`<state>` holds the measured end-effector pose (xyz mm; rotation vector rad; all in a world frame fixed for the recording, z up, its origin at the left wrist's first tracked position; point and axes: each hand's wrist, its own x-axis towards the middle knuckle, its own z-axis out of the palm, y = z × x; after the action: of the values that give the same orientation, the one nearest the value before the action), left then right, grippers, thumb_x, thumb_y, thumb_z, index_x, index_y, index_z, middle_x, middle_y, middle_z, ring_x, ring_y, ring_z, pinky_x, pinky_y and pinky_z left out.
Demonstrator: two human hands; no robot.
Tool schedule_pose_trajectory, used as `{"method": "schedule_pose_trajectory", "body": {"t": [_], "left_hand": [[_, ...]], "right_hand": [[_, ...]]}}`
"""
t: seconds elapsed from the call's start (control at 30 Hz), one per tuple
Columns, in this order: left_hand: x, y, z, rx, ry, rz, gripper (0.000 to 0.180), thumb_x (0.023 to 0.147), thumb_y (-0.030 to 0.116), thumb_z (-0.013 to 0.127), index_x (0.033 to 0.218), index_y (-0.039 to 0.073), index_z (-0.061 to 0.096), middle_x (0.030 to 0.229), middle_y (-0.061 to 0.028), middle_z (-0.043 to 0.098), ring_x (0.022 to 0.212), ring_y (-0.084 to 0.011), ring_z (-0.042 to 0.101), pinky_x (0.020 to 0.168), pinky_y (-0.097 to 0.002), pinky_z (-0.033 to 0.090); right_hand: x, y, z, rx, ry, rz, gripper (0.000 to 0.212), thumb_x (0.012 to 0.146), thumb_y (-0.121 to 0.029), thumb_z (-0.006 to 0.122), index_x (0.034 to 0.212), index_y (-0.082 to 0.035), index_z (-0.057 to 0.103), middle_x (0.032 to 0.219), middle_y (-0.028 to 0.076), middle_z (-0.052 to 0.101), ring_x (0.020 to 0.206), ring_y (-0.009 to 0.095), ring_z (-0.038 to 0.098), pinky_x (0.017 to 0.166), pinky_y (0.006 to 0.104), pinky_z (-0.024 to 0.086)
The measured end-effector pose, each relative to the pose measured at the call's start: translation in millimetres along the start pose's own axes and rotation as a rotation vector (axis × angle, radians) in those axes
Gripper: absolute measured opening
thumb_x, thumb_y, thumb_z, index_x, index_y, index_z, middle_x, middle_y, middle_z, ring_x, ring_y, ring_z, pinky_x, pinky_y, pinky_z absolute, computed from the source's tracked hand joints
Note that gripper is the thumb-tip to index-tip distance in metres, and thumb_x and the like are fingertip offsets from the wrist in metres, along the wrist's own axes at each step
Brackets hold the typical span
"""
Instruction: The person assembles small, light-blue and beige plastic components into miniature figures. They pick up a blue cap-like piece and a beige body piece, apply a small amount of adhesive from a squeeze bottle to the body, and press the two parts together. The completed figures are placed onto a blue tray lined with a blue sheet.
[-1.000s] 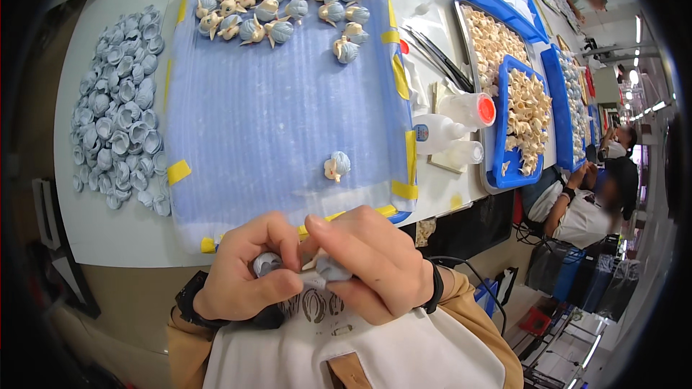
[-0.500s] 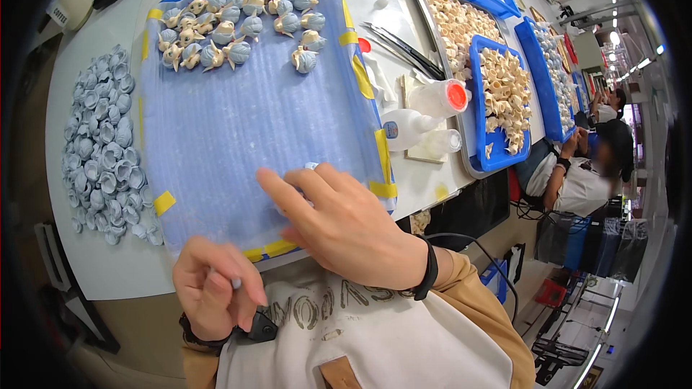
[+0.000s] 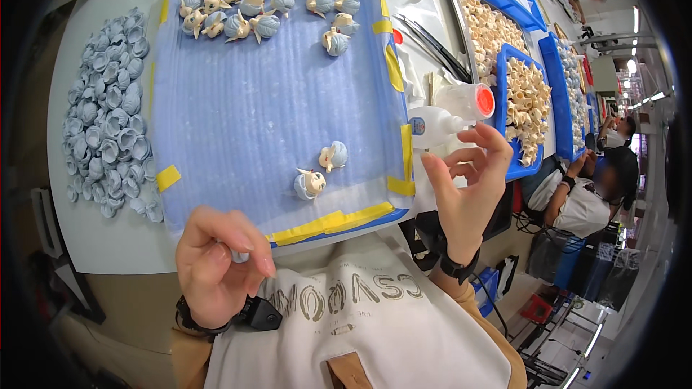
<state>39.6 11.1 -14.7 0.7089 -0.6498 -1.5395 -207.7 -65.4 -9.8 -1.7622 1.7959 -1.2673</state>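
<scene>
Close to my body, my left hand point(image 3: 220, 266) is closed around a small blue-grey piece point(image 3: 240, 256), mostly hidden by the fingers; it looks like one of the hair shells. My right hand point(image 3: 472, 191) is raised off the right edge of the tray, thumb and fingers apart, nothing visible in it. Nearest to it are a white squeeze bottle point(image 3: 431, 128) and a red-topped jar point(image 3: 461, 101). Two small doll heads with blue-grey hair point(image 3: 334, 156) point(image 3: 310, 184) lie on the bluish padded sheet point(image 3: 245, 108). Several more doll heads point(image 3: 252, 3) crowd its far end.
Loose blue-grey hair shells point(image 3: 108, 126) are heaped on the left. Yellow tape point(image 3: 339, 222) edges the sheet. On the right are black tweezers point(image 3: 440, 47), a metal tray point(image 3: 490, 21) and a blue tray point(image 3: 540, 151) of cream-coloured parts. A co-worker point(image 3: 577, 198) sits farther right.
My right hand has swung right, from over the sheet toward the bottles, and opened. Two doll heads now show where it was. My left hand stays closed near my body. The view has shifted.
</scene>
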Motion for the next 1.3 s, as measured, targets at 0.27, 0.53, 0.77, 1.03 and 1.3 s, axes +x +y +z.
{"method": "schedule_pose_trajectory", "body": {"t": [0.27, 0.53, 0.77, 1.03, 1.3], "left_hand": [[-0.2, 3.0, 7.7, 0.062, 0.004, -0.090, 0.019, 0.088, 0.020, 0.043, 0.091, 0.001, 0.044, 0.072, -0.0179, 0.056, 0.050, -0.0129, 0.042, 0.047, -0.0229, 0.037], [-1.3, 2.8, 10.6, 0.124, 0.014, -0.108, 0.020, 0.087, 0.020, 0.044, 0.089, 0.001, 0.045, 0.069, -0.0168, 0.056, 0.050, -0.0126, 0.042, 0.047, -0.0227, 0.037], [-1.8, 1.4, 9.6, 0.146, 0.022, -0.117, 0.021, 0.087, 0.022, 0.046, 0.089, 0.001, 0.045, 0.069, -0.0160, 0.056, 0.051, -0.0120, 0.042, 0.047, -0.0226, 0.037], [0.7, 1.4, 11.9, 0.182, -0.038, -0.148, 0.021, 0.088, 0.023, 0.047, 0.088, 0.002, 0.046, 0.069, -0.0151, 0.057, 0.050, -0.0111, 0.043, 0.047, -0.0221, 0.036], [2.8, -1.6, 11.0, 0.168, -0.009, -0.145, 0.021, 0.088, 0.023, 0.047, 0.088, 0.002, 0.046, 0.068, -0.0146, 0.056, 0.050, -0.0109, 0.043, 0.046, -0.0218, 0.036]], "right_hand": [[10.6, 8.0, -1.9, -0.226, -0.168, -0.056, 0.034, 0.065, -0.011, 0.078, 0.088, 0.001, 0.056, 0.079, 0.007, 0.056, 0.051, 0.011, 0.054, 0.046, 0.0233, 0.042], [16.8, 4.9, 2.9, -0.311, -0.170, -0.179, 0.026, 0.070, -0.007, 0.072, 0.088, 0.000, 0.055, 0.074, 0.009, 0.056, 0.052, 0.018, 0.054, 0.047, 0.0289, 0.042], [-1.4, 5.1, -31.5, 0.070, -0.220, -0.050, 0.023, 0.070, 0.000, 0.063, 0.088, 0.002, 0.050, 0.095, 0.017, 0.064, 0.075, 0.017, 0.065, 0.065, 0.0265, 0.050], [-23.4, 29.6, -73.8, 0.443, -0.346, 0.334, 0.028, 0.073, 0.001, 0.059, 0.094, -0.002, 0.041, 0.087, 0.006, 0.059, 0.080, 0.010, 0.058, 0.071, 0.0230, 0.046], [-20.9, 47.0, -98.3, 0.181, -0.209, 0.344, 0.029, 0.080, -0.007, 0.058, 0.106, 0.001, 0.049, 0.090, 0.005, 0.057, 0.077, 0.009, 0.053, 0.066, 0.0230, 0.045]]}}
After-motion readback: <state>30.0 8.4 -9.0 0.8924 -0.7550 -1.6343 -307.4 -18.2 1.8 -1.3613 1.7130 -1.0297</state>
